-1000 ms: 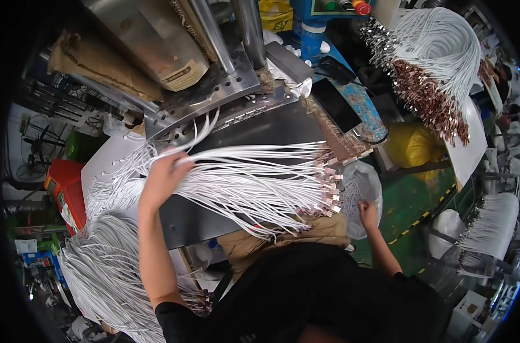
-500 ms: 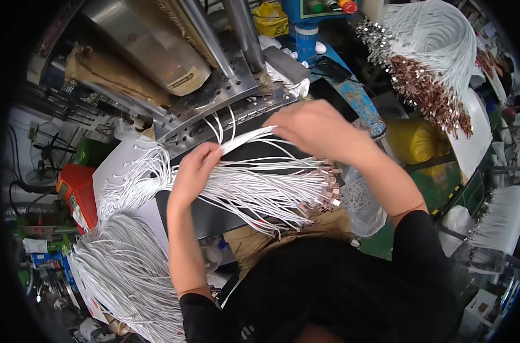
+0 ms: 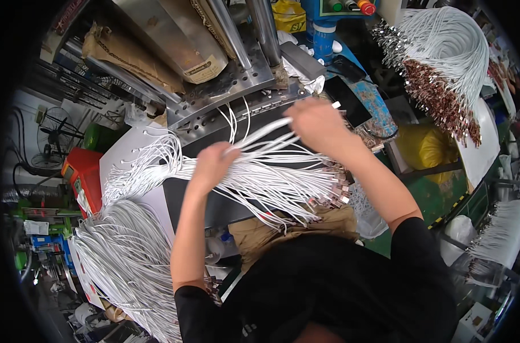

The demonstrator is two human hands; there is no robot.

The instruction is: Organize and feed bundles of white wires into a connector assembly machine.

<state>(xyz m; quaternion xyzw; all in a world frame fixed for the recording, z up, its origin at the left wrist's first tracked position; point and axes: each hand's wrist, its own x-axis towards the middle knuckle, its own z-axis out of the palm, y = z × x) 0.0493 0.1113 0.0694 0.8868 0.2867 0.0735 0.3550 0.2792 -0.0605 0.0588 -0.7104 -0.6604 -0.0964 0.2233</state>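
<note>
Across a dark worktop (image 3: 186, 208) lies a bundle of white cables (image 3: 266, 186) with brownish metal ends toward the right. My left hand (image 3: 215, 166) is closed on several white cables at the bundle's upper side. Slightly higher and to the right, my right hand (image 3: 318, 123) grips the same few cables near their right ends, its fingers wrapped round them. A pale tip pokes out past those fingers. The lifted strands run between both hands, above the rest of the bundle. Some thin strands loop up to the perforated metal plate (image 3: 237, 94) of the machine.
A larger pile of white cables (image 3: 128, 263) lies at lower left. Beyond the worktop stands a press with steel columns (image 3: 228, 34). A coiled cable bundle (image 3: 443, 63) with metal ends sits at upper right, near a yellow bag (image 3: 428, 148). Coloured buttons (image 3: 351, 7) top a blue post.
My right hand has shifted a little to the right, drawing the gripped strands apart from the bundle. My left hand has moved slightly right. The whole view has shifted slightly.
</note>
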